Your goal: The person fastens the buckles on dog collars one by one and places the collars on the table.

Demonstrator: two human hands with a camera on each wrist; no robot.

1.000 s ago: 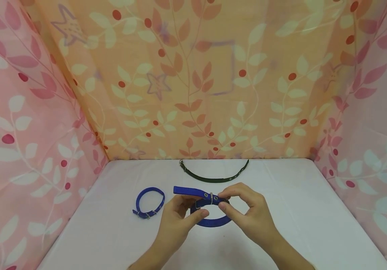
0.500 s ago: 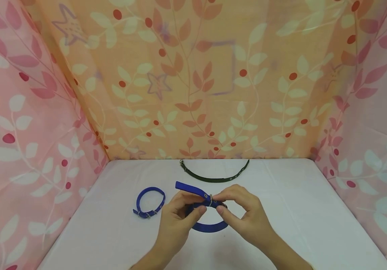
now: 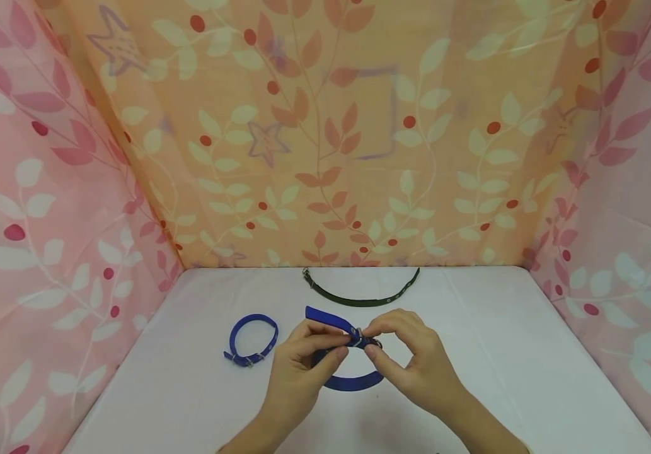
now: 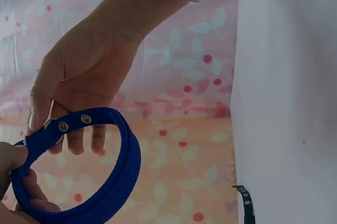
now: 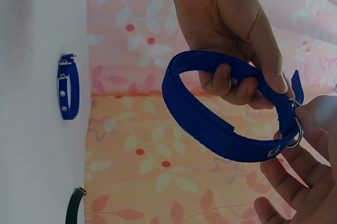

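Observation:
Both hands hold a blue pet collar (image 3: 353, 383) with metal eyelets, raised in front of me and bent into a loop. My left hand (image 3: 302, 362) grips the left part of its band, its index finger reaching the metal buckle (image 3: 358, 334). The collar's free end sticks out toward the upper left over this hand. Thumb and fingers of my right hand (image 3: 416, 353) pinch the collar just right of the buckle. In the left wrist view, the right hand's (image 4: 89, 66) other fingers extend past the band. The right wrist view shows left fingers curled inside the loop (image 5: 195, 124).
A second blue collar (image 3: 234, 334), buckled into a ring, lies on the white table (image 3: 189, 391) to the left. Behind the hands, a dark green collar (image 3: 353, 303) lies curved near the back edge. Floral cloth walls (image 3: 325, 189) enclose the table at the back and sides.
The collar's free end has tilted up and shifted right. My left index finger has come forward to the buckle, and the right fingertips have moved slightly left along the band.

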